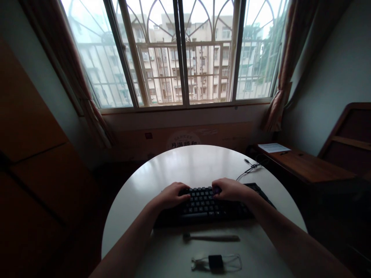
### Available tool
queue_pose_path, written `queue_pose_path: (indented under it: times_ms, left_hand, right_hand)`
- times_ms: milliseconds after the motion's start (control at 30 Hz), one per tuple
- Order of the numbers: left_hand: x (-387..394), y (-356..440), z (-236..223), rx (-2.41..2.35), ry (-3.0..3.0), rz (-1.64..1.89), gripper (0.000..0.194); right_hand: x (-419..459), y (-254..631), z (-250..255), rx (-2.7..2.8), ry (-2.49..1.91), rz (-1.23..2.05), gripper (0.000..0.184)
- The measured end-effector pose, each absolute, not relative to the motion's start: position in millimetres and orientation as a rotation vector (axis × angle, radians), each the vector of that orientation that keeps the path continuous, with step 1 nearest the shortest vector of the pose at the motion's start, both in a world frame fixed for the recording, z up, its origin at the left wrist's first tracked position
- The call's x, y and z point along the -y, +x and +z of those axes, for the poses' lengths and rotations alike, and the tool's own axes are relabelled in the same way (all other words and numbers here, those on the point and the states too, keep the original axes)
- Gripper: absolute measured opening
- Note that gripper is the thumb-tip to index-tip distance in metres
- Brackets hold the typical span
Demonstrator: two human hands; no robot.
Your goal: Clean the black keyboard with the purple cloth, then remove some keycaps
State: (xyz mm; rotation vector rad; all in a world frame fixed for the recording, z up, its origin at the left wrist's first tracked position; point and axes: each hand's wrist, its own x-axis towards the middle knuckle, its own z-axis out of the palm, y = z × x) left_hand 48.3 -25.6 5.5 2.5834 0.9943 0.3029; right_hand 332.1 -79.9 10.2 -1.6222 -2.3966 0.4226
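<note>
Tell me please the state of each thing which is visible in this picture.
Keyboard: lying flat on the table, partly covered
Left hand: curled, over the keyboard
Right hand: curled, over the keyboard; grip unclear
Cable: loosely bundled, plug end free
Brush-like tool: lying flat
Wire tool with black block: lying flat
Paper sheet: lying flat
Curtains: drawn aside
Window: cannot tell whether open

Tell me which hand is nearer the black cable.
Right. The right hand is at the keyboard, close to the cable; the left hand is farther off, toward the keyboard's left side.
</note>
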Motion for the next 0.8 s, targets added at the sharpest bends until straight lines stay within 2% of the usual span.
queue_pose_path:
  times_ms: [367, 533, 800]
  left_hand:
    - [26, 49, 8, -0.991, 2.585, 0.29, 0.038]
    - [26, 49, 8, -0.985, 2.579, 0.292, 0.038]
    - [27, 48, 8, -0.99, 2.569, 0.293, 0.039]
  right_hand:
    - [80, 338, 14, 2.398, -1.442, 0.62, 0.023]
    - [84, 340, 21, 2.457, -1.338, 0.656, 0.032]
    - [93, 340, 31, 2.507, -1.456, 0.577, 0.024]
